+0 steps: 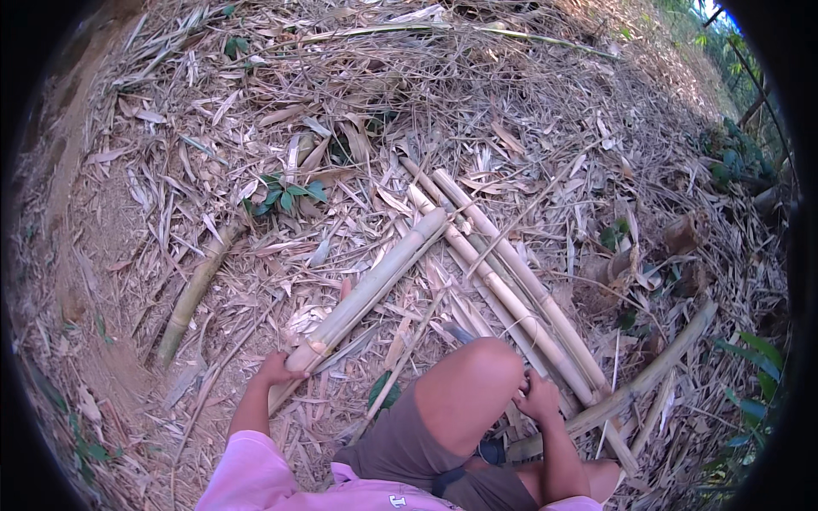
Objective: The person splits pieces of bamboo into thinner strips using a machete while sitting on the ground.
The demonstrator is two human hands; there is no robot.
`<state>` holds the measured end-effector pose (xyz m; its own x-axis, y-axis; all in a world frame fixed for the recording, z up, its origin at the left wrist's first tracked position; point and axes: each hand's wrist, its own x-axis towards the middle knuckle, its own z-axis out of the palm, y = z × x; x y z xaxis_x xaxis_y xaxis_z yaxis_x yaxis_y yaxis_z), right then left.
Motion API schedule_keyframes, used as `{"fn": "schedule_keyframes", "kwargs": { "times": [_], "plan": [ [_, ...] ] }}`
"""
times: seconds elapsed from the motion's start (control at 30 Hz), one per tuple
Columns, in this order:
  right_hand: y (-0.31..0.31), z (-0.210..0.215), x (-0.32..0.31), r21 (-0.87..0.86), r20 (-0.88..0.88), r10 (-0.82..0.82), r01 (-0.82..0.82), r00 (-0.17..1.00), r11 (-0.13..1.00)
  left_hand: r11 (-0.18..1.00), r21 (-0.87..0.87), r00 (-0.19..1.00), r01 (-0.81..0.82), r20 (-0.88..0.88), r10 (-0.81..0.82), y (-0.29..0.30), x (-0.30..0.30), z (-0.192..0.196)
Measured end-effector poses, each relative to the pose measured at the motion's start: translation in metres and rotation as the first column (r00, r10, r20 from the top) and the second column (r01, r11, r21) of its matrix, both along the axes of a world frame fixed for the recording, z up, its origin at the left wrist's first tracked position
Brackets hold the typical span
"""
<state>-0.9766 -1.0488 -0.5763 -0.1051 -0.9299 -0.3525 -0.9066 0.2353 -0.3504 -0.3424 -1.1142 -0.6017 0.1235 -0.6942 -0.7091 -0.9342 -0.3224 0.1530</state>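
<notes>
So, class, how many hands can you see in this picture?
2. The left hand holds the thick bamboo pole near its lower end; the right hand, perhaps partly hidden, is beside the raised knee.

Soft shade covers the leaf litter (pixel 545 111), with glare upper right and fisheye-blackened corners.

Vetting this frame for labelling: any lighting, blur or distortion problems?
Head view, lower left: even shade on the left hand and the bamboo it grips, both readable; head view, upper right: sunlit leaf litter turns pale; head view, rim: black fisheye border cuts every corner, and brown soil at far left looks soft.
</notes>
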Motion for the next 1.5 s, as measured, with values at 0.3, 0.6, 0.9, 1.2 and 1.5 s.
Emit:
{"fn": "schedule_keyframes", "kwargs": {
  "times": [0.3, 0.6, 0.9, 1.2, 1.5],
  "plan": [
    [-0.007, -0.161, 0.063, -0.338, 0.264, 0.227, -0.130, 0.937, 0.932, 0.888, -0.367, 0.960, 0.278, 0.077, -0.269, 0.011, -0.019, 0.021],
    [-0.054, -0.011, 0.166, -0.387, 0.172, 0.522, -0.430, 0.835, 0.816, 0.892, -0.357, 0.959, 0.277, 0.154, -0.236, 0.015, 0.009, 0.070],
    [-0.097, -0.086, 0.234, -0.490, 0.103, 0.558, -0.446, 0.823, 0.749, 0.863, -0.318, 0.919, 0.394, 0.161, -0.360, 0.007, -0.056, 0.140],
    [-0.151, -0.089, 0.207, -0.554, -0.023, 0.502, -0.429, 0.864, 0.713, 0.952, -0.250, 0.978, 0.174, 0.154, -0.139, 0.044, -0.094, 0.098],
    [-0.191, -0.084, 0.171, -0.461, -0.225, 0.530, -0.569, 0.817, 0.681, 0.943, -0.319, 0.995, 0.094, 0.073, -0.074, 0.072, -0.087, 0.078]
  ]
}}
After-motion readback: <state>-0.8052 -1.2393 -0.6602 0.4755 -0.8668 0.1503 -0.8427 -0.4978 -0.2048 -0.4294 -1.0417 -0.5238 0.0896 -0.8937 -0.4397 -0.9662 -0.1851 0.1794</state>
